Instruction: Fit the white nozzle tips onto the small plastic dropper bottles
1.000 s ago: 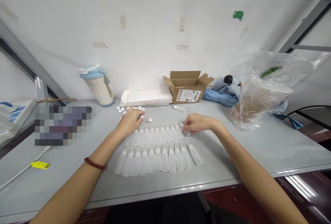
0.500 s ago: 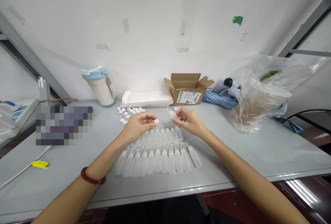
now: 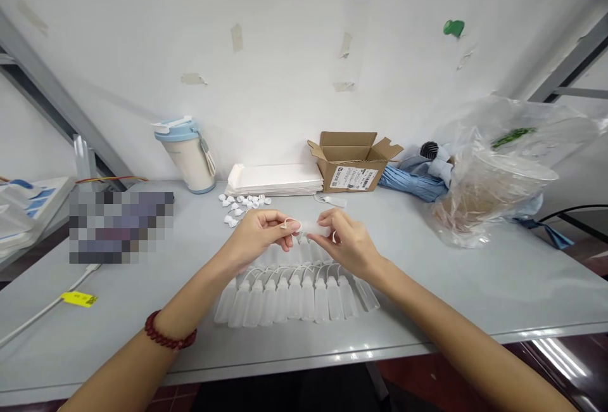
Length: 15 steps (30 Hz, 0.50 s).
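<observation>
Between my hands a small translucent squeeze bottle (image 3: 314, 229) lies sideways, its curved thin nozzle tube (image 3: 285, 222) pointing left. My left hand (image 3: 263, 234) pinches at the neck end, where a small white cap is mostly hidden by the fingers. The bottle's body is gripped by the fingers of my right hand (image 3: 349, 241). Under and in front of the hands lie two rows of similar bottles (image 3: 294, 298) with bent tubes; my hands partly cover the back row. Several loose white caps (image 3: 251, 201) are scattered beyond my left hand.
Behind the hands are a stack of white packets (image 3: 280, 179), an open cardboard box (image 3: 354, 171) and a single bottle (image 3: 335, 201). A tumbler (image 3: 187, 155) stands back left, near a blurred-out object (image 3: 121, 228). A plastic-wrapped tub (image 3: 494, 196) and blue cloth (image 3: 413, 180) sit right.
My hands have come together. The bottle in my right hand has tipped from near upright to sideways, and its neck now meets the left fingers, which held the white cap.
</observation>
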Available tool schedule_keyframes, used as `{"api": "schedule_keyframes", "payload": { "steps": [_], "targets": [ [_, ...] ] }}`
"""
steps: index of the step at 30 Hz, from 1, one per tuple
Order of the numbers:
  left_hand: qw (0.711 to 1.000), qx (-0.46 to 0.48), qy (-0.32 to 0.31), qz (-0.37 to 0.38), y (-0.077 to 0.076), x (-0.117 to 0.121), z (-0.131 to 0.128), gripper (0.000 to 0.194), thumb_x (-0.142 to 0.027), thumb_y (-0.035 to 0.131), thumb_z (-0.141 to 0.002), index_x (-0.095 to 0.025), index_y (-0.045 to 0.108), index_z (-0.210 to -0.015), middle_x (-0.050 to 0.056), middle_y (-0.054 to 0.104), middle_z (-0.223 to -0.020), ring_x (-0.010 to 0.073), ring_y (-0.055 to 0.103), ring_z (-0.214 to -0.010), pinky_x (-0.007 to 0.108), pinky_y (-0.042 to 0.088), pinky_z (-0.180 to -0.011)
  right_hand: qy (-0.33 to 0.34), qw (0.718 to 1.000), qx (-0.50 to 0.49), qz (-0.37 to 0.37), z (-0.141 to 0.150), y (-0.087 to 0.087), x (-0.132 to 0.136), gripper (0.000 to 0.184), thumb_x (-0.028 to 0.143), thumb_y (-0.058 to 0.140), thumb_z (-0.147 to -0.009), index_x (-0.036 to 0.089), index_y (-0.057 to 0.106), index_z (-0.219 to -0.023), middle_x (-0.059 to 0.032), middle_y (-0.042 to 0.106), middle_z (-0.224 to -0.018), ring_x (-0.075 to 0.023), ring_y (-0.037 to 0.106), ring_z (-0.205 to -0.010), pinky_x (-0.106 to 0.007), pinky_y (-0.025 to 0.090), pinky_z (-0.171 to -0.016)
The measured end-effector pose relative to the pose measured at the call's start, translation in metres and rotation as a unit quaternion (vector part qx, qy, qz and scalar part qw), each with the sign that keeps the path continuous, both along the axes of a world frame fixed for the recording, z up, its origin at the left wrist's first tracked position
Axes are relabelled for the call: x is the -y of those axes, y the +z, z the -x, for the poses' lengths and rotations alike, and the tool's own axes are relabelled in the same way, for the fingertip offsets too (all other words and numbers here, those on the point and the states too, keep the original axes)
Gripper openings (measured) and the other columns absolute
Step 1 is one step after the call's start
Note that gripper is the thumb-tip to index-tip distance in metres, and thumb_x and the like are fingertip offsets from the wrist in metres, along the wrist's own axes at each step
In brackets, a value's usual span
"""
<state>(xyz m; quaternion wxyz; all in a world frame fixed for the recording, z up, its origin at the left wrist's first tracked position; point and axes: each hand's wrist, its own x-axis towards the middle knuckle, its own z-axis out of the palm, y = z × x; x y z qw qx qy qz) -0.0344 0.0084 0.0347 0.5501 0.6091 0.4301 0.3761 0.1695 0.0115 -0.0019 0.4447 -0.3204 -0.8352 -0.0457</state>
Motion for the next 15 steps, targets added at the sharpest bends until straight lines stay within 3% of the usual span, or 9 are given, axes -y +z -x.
{"api": "schedule_keyframes", "payload": {
  "steps": [7,15],
  "targets": [
    [0.996,0.02,-0.048,0.07,0.0019,0.0004,0.0013,0.023,-0.035,0.067,-0.077,-0.014,0.066,-0.068,0.001,0.061,-0.061,0.0104,0.057,-0.058,0.023,0.046,-0.06,-0.022,0.993,0.066,-0.097,-0.0009,0.0047,0.0007,0.008,0.019,0.048,-0.089,0.018,0.043,-0.084,-0.0068,0.059,-0.082,-0.009,0.049,-0.052,-0.02,0.04,-0.044],
    [0.998,-0.011,-0.033,0.055,-0.0005,-0.0016,0.0023,0.02,-0.035,0.07,-0.074,-0.015,0.069,-0.073,0.001,0.062,-0.062,0.0107,0.057,-0.06,0.024,0.046,-0.063,-0.018,0.991,0.083,-0.102,-0.0001,0.0037,0.0014,0.009,0.023,0.047,-0.091,0.017,0.044,-0.085,-0.007,0.058,-0.081,-0.0092,0.048,-0.051,-0.021,0.038,-0.043]
  ]
}}
